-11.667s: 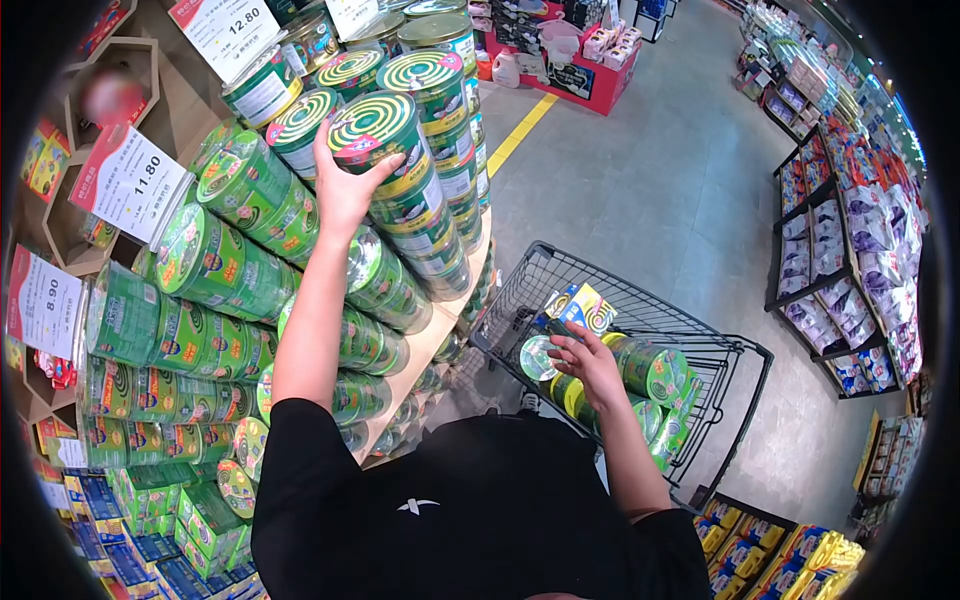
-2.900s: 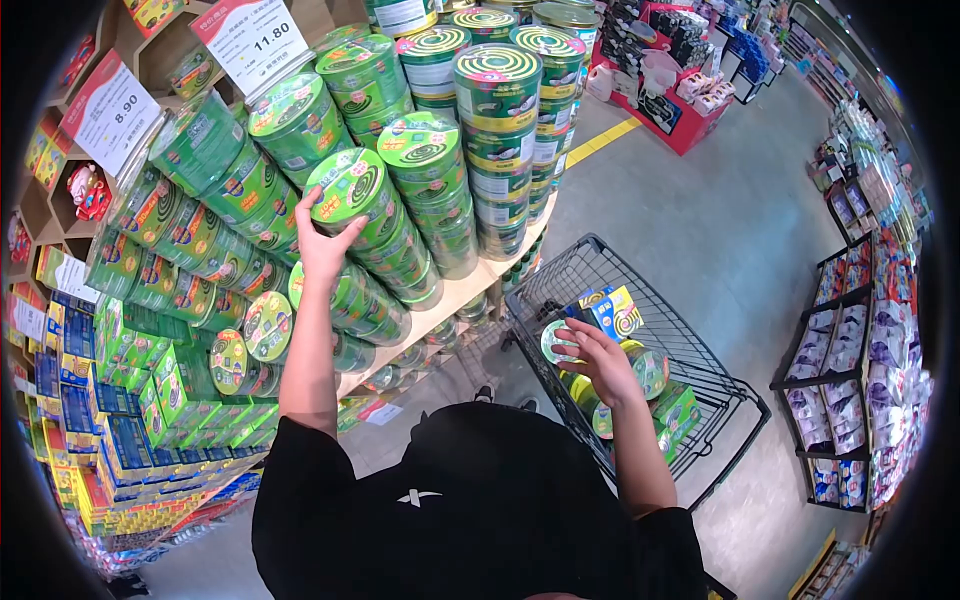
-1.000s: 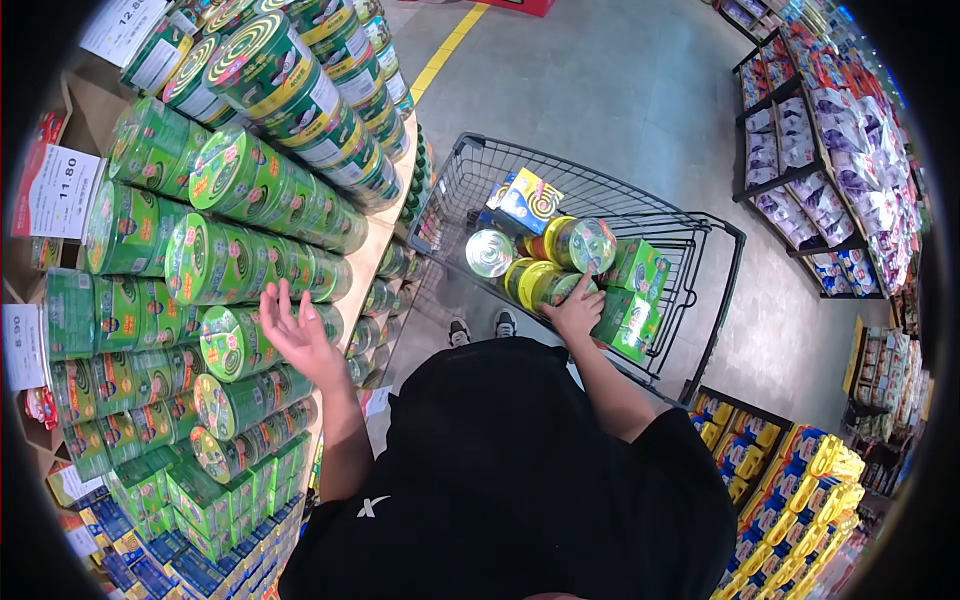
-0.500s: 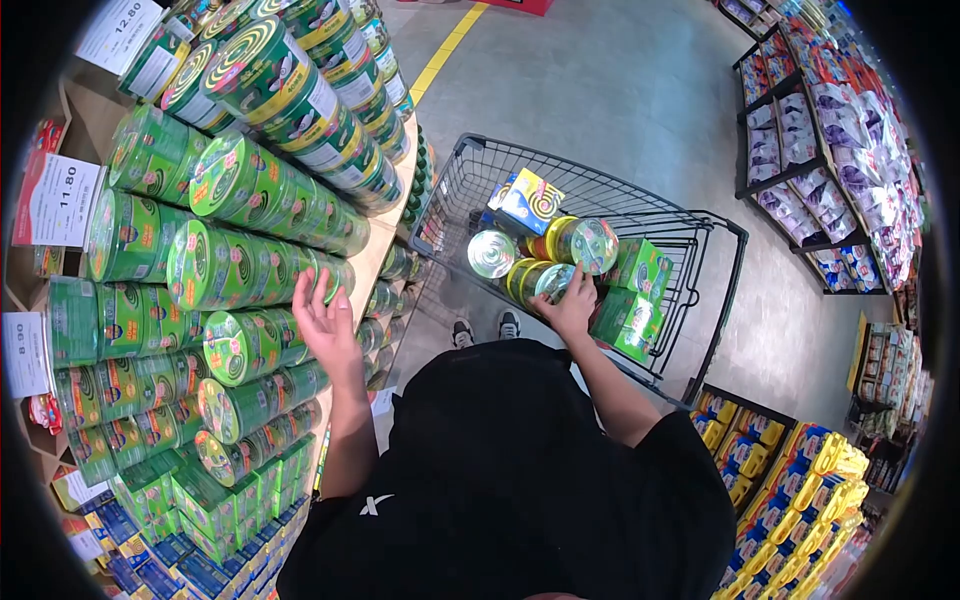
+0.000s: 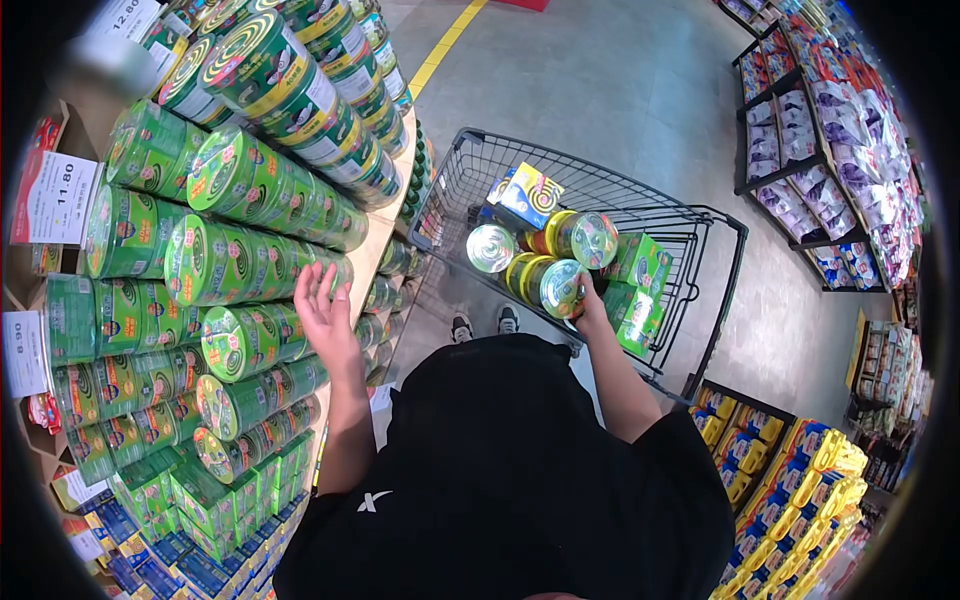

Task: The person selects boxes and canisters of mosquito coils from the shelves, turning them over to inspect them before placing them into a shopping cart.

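My right hand [image 5: 594,312] is at the near right side of a yellow-banded mosquito coil canister [image 5: 562,287] in the cart, closed on its edge with some fingers hidden behind it. Right behind stands a second such canister [image 5: 588,241], and to the left is one with a silvery lid [image 5: 491,248]. A yellow box with a spiral print [image 5: 535,197] lies beyond them, green boxes [image 5: 634,318] to the right. My left hand [image 5: 325,308], fingers apart and holding nothing, is up beside the shelf's green mosquito coil canisters [image 5: 235,262], its fingertips overlapping the end of one column.
The black wire shopping cart [image 5: 560,150] stands in front of me. At left, a wooden shelf [image 5: 378,235] carries tall canister stacks, with price cards [image 5: 62,200] along it. Bagged goods fill a rack [image 5: 820,150] at far right; yellow packs [image 5: 800,500] are stacked at lower right.
My right hand has moved from on top of the canister's lid down to its right side, and the lid now shows fully. The left hand stays almost where it was.
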Tool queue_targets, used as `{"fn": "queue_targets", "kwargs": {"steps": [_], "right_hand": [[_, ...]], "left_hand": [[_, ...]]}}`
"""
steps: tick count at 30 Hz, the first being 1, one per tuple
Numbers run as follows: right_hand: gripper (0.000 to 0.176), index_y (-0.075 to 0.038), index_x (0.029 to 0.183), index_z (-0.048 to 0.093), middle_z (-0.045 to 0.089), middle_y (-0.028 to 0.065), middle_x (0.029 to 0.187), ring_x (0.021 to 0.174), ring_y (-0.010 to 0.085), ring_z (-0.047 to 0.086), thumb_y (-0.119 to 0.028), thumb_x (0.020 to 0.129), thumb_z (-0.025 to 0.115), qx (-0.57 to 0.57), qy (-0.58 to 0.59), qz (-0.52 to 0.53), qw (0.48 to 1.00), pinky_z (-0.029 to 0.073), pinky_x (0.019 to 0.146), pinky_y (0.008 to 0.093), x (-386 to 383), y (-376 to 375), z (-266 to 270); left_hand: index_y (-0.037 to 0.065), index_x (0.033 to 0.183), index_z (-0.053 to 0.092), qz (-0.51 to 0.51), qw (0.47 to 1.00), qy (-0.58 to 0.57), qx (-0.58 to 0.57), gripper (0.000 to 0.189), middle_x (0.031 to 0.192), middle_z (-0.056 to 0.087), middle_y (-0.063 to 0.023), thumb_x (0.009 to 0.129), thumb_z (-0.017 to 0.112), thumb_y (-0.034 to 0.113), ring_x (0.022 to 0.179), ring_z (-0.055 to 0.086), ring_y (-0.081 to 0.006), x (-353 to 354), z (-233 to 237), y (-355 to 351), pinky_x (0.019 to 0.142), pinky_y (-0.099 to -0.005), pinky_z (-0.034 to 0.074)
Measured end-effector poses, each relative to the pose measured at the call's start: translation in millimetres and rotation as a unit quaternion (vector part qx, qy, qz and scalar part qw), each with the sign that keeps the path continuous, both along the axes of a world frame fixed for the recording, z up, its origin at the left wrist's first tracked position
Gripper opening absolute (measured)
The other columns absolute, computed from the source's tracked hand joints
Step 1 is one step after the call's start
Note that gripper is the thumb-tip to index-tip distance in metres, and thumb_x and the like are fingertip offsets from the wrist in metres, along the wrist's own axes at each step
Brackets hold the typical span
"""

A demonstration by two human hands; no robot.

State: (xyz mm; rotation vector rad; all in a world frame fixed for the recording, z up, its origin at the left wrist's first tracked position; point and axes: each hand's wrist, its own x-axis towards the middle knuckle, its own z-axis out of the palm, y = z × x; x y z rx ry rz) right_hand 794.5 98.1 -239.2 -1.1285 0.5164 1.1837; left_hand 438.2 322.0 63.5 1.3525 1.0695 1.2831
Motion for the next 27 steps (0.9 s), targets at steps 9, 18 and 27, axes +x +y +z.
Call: {"fn": "queue_targets", "kwargs": {"steps": [9,18,27], "right_hand": [[0.041,-0.014,0.126,0.063,0.067,0.0059,0.124,0.115,0.0271,0.063,-0.043,0.098,0.061,0.116,0.076,-0.003,0.99,0.047,0.102,0.0534,1,-2,3],[0.053,-0.02,0.132,0.057,0.066,0.002,0.127,0.117,0.0255,0.062,-0.054,0.093,0.064,0.042,0.017,0.068,0.997,0.049,0.089,0.0479,-7,-3,18],[0.046,-0.023,0.137,0.046,0.056,0.0035,0.133,0.121,0.0246,0.057,-0.046,0.099,0.058,0.115,-0.094,0.081,0.986,0.05,0.093,0.0456,-23,13,79]], "left_hand": [[0.001,0.148,0.031,-0.031,0.998,-0.02,-0.051,0.058,0.149,0.04,-0.0208,0.096,0.056,0.0,0.135,0.047,-0.0318,-1,-4,-3,0.105,-0.042,0.045],[0.001,0.146,0.035,-0.067,0.995,-0.042,-0.068,0.058,0.147,0.043,-0.019,0.093,0.059,-0.002,0.135,0.047,-0.027,-3,-18,-5,0.104,-0.0344,0.044],[0.002,0.143,0.041,-0.13,0.988,-0.012,-0.087,0.054,0.146,0.044,-0.0131,0.093,0.06,-0.003,0.134,0.047,-0.0245,14,-27,-23,0.104,-0.0365,0.044]]}}
